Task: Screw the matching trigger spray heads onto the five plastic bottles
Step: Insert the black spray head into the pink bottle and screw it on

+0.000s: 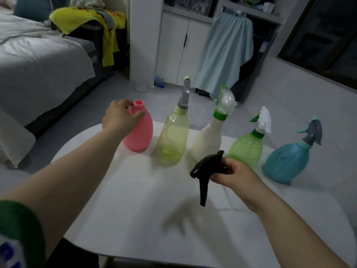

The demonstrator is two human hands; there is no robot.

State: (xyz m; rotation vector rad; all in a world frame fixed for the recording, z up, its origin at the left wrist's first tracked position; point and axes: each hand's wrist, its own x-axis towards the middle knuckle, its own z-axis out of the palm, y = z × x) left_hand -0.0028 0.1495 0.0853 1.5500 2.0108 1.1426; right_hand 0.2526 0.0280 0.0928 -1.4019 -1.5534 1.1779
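Left hand point(120, 116) gripped uncapped pink ribbed plastic bottle point(139, 132) | right hand point(230, 174) clutched black trigger spray head point(205, 171) near it | risk: cross-threading if tilted.

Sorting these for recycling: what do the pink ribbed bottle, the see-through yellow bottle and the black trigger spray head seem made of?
Pink ribbed bottle: probably opaque plastic, satin sheen along its ribs. See-through yellow bottle: likely glossy translucent plastic; its base shows through the wall. Black trigger spray head: seemingly hard moulded plastic, matte, hardly any glare.
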